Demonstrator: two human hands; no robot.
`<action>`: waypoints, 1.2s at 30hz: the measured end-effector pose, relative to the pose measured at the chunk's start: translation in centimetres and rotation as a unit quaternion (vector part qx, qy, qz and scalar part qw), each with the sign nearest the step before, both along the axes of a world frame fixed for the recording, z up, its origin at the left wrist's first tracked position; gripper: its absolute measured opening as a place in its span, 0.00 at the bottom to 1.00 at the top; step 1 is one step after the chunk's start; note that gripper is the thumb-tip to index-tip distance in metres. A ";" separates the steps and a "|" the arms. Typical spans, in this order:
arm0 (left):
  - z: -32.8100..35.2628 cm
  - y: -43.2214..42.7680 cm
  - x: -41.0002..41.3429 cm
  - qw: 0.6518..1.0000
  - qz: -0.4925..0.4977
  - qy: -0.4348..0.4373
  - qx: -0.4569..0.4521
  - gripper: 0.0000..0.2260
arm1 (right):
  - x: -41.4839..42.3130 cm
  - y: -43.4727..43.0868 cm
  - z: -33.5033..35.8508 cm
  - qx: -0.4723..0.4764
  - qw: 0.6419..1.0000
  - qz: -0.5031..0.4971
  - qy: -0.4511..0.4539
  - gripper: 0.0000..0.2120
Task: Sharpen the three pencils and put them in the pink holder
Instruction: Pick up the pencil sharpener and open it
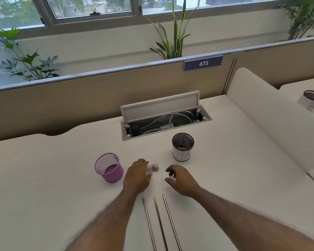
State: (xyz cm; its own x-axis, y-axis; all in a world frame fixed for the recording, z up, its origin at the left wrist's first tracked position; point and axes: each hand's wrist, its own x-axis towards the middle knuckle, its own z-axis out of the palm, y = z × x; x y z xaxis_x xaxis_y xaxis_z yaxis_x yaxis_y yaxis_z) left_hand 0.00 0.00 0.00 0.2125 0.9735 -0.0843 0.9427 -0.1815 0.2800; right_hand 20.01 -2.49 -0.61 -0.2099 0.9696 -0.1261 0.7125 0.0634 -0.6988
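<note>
Three pencils lie side by side on the white desk, tips pointing away from me, between my two forearms. A pink mesh holder stands upright and empty to the left of my left hand. My left hand rests on the desk with its fingers closed on a small clear sharpener. Just right of it, my right hand hovers with curled, spread fingers and holds nothing.
A black mesh cup wrapped in white paper stands behind my right hand. An open cable hatch with its lid raised lies further back. A beige partition bounds the desk; another mesh cup sits on the neighbouring desk at right.
</note>
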 end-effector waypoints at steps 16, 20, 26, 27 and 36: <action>-1.8 2.0 0.0 0.989 -0.020 -0.139 -0.036 0.13 | -1.6 3.8 -0.4 -0.030 0.997 -0.019 0.065 0.24; -0.7 0.7 0.2 0.971 -0.051 -0.224 -0.073 0.12 | -2.3 3.2 0.2 -0.023 0.990 -0.003 0.138 0.24; -0.1 -2.5 -0.9 0.941 -0.002 -0.324 -0.098 0.08 | -2.8 1.7 1.1 -0.052 0.980 0.000 0.193 0.19; 0.0 -3.1 -1.1 0.937 0.003 -0.333 -0.102 0.09 | -2.9 1.4 1.1 -0.059 0.978 -0.001 0.198 0.18; 0.8 -6.8 -2.1 0.924 0.008 -0.376 -0.067 0.08 | -2.7 -1.9 1.9 -0.074 0.962 0.009 0.264 0.16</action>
